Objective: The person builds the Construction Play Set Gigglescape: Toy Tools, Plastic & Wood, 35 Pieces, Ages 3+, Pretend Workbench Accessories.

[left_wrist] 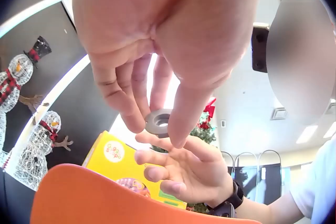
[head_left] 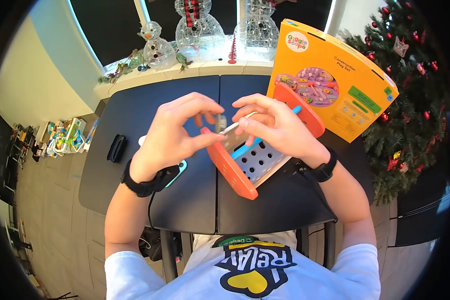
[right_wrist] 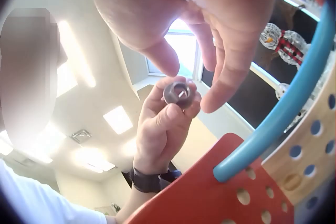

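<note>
My left hand (head_left: 172, 132) pinches a small grey ring-shaped piece (head_left: 220, 123) between thumb and fingers, above the near end of a toy toolbox. In the left wrist view the grey ring (left_wrist: 159, 122) has a hole through its middle. My right hand (head_left: 280, 125) hovers over the toolbox, fingers spread and slightly bent, holding nothing. The right wrist view has the ring (right_wrist: 178, 95) just below the right hand's fingers, apart from them. The toolbox has red-orange end panels (head_left: 231, 167), a blue rod handle (head_left: 248, 149) and perforated sides (head_left: 257, 161).
A yellow play set box (head_left: 335, 75) stands behind the toolbox at the right, beside a decorated tree (head_left: 392, 125). On the dark table (head_left: 185, 210) lie a black case (head_left: 116, 148) at the left and a teal-edged object (head_left: 177, 172) under my left wrist. Wire snowmen (head_left: 157, 47) line the sill.
</note>
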{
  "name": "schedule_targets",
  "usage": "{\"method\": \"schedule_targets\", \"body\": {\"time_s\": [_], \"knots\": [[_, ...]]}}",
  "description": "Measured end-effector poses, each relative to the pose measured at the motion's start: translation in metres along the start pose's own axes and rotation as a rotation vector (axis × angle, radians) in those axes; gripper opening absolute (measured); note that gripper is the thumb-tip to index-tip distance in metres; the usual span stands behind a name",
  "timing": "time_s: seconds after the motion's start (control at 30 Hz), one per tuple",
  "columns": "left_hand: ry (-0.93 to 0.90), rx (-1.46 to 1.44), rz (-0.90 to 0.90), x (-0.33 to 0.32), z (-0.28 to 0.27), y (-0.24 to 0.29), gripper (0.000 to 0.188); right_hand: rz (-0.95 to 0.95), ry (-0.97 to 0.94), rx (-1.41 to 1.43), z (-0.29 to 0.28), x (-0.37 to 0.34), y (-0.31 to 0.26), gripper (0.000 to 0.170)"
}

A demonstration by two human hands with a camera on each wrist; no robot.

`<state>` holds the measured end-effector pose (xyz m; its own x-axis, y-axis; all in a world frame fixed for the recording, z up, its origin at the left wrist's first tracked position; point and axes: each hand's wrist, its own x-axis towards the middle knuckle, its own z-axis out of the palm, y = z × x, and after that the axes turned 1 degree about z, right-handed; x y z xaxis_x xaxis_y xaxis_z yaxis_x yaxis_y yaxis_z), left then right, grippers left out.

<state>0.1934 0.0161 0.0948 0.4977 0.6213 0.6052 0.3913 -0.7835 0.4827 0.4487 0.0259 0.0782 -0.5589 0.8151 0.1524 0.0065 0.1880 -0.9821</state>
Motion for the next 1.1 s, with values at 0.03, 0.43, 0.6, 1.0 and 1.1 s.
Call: {"method": "schedule_targets", "body": {"time_s": [0.03,0.43,0.6,1.0,1.1], "knots": [[0.015,-0.015,0.013,0.005,0.005,0.001,0.042,-0.013,0.013,0.026,0.001,0.002,0.000,0.037],[0.060,0.007,0.123,0.036,0.042,-0.011,0.031,-0.004,0.059,0.234,-0.023,0.009,0.022,0.036],[0.034,-0.015,0.105,0.040,0.045,-0.022,0.036,0.086,0.076,0.182,-0.027,0.010,0.017,0.034],[-0.466,-0.150,-0.682,0.008,0.025,-0.050,0.039,-0.082,0.331,0.230,-0.043,0.014,-0.004,0.024],[-0.471,-0.199,-0.618,0.003,0.028,-0.033,0.039,-0.139,0.367,0.276,-0.046,0.023,-0.014,0.024]]}}
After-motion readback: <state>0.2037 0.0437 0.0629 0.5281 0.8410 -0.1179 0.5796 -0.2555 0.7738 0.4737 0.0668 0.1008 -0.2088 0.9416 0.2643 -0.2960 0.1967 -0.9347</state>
